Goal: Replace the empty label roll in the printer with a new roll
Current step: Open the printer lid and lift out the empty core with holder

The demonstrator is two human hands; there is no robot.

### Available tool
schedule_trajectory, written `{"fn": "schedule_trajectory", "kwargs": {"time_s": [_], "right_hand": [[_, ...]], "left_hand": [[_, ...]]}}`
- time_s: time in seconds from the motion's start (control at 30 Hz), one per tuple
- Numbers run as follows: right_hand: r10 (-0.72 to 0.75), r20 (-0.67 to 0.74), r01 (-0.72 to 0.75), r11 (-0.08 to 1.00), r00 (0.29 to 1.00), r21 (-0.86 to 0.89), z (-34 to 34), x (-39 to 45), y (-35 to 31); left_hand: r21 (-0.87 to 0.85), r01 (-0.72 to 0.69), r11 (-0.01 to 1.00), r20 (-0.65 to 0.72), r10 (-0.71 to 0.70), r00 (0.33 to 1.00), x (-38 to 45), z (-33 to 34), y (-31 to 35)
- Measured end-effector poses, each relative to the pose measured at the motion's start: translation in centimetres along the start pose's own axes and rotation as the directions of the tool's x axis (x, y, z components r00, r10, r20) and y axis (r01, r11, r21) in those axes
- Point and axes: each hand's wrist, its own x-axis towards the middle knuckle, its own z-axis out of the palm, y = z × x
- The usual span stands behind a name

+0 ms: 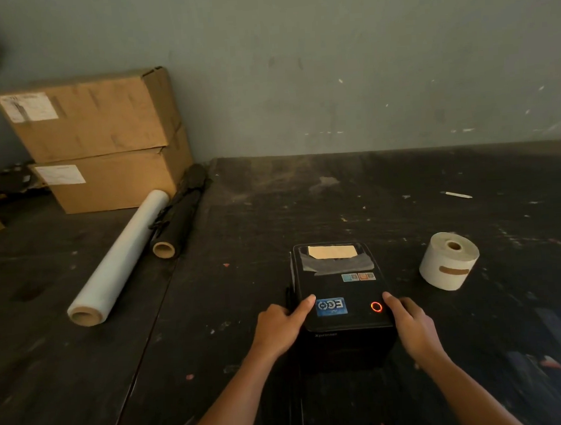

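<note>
A black label printer (pixel 341 287) sits on the dark table in front of me, lid closed, with a blue sticker and a glowing red ring on top. My left hand (pixel 281 324) grips its left side, thumb resting on the lid. My right hand (pixel 411 326) grips the right side, thumb near the red ring. A full white label roll (pixel 448 261) stands to the right of the printer, apart from both hands. What is inside the printer is hidden.
A clear stretch-film roll (pixel 118 261) and a black roll (pixel 177 218) lie at the left. Two stacked cardboard boxes (pixel 100 141) stand against the wall behind them. A small white stick (pixel 457 195) lies at the far right. The grey wall closes the table's back edge.
</note>
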Motion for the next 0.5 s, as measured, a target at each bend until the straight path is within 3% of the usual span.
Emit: {"fn": "schedule_trajectory", "kwargs": {"time_s": [0.33, 0.5], "right_hand": [[0.048, 0.013, -0.049, 0.998, 0.999, 0.031, -0.1, -0.9, -0.8], [0.031, 0.028, -0.032, 0.999, 0.999, 0.04, -0.3, -0.5, -0.7]], "left_hand": [[-0.195, 0.067, 0.979, -0.15, -0.098, 0.984, -1.3, 2.9, 0.3], [-0.355, -0.053, 0.933, -0.184, -0.014, 0.983, -1.3, 3.2, 0.7]]}}
